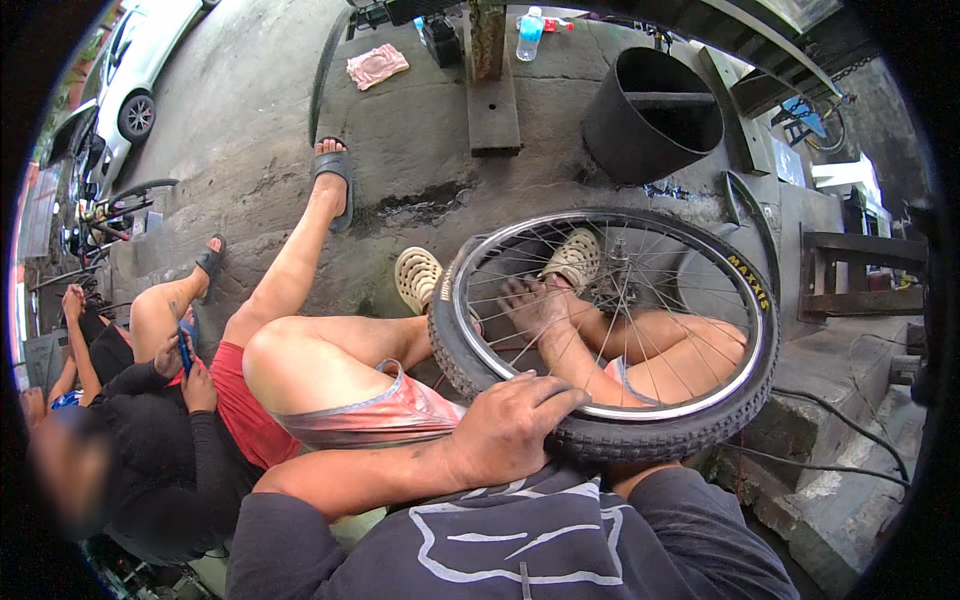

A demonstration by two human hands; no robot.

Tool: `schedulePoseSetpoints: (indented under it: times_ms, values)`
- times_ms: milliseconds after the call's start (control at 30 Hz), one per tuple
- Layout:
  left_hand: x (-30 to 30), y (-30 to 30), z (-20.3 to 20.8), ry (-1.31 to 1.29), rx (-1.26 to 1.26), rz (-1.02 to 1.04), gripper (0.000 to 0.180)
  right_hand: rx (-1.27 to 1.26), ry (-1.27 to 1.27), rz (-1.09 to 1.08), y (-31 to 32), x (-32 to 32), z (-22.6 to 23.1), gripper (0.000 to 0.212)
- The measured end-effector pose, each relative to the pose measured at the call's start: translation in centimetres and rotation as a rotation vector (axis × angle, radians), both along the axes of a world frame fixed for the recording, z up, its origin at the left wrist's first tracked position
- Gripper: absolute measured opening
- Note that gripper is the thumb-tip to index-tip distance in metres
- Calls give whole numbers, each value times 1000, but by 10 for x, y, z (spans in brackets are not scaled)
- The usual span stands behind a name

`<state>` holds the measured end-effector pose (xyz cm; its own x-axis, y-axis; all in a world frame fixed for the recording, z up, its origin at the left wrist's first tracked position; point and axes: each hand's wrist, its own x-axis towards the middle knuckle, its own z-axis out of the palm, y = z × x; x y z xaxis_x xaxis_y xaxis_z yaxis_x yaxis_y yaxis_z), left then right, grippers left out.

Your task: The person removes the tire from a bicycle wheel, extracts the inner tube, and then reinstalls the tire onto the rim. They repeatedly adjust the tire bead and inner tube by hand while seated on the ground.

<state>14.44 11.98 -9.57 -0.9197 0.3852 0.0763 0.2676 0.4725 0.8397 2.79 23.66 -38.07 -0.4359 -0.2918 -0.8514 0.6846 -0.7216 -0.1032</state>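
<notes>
A bicycle wheel [690, 432] with a knobby black tire, silver rim and thin spokes stands tilted over my lap and right leg. My left hand [512, 425] is closed over its near edge, the fingers lying across tire and rim. Beneath the spokes my right forearm reaches forward. My right hand [535, 306], dark with grime, shows through the spokes with its fingers spread, close to the wheel's left side and my clog [574, 258]. Whether those fingertips touch anything is not clear. The hub [612, 288] sits near the wheel's middle.
A black metal cylinder [612, 135] stands beyond the wheel, beside a rusty post [490, 105]. Farther off are a water bottle [529, 36] and a pink cloth [378, 66]. At left a seated person holds a blue phone [186, 345]. Black cables [850, 415] cross the concrete step at right.
</notes>
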Motion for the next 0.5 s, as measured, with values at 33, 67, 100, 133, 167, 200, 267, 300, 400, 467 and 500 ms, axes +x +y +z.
schedulePoseSetpoints:
  times_ms: [33,67,100,133,167,200,267,300,400,467,500]
  values:
    - [-5,-3,1,-102,15,-46,60,-62,3,-104,2,-6,3,79]
    - [-18,-10,17,-206,26,-95,60,-128,3,-210,2,-14,18,77]
    - [-34,-19,25,-309,28,-157,61,-201,6,-330,3,-21,27,75]
    - [-52,-34,14,-425,195,-259,64,-173,-12,-366,3,-23,33,72]
    - [-83,-59,12,-591,221,-340,58,-190,6,-367,5,-21,33,71]
    - [-113,-74,-2,-726,147,-128,48,-211,28,-365,5,-19,33,71]
    - [-163,-103,-76,-419,-112,532,47,-177,-38,-411,-3,-28,52,74]
    - [-183,-127,-138,-443,-184,680,49,-145,-31,-414,-2,-28,54,73]
    - [-170,-160,-307,-1232,111,772,53,-98,26,-346,0,-30,48,66]
    - [-180,-139,-322,-1429,417,720,57,-118,112,-338,11,-38,50,60]
    - [-174,-136,-325,-1487,457,703,58,-135,116,-322,15,-32,52,58]
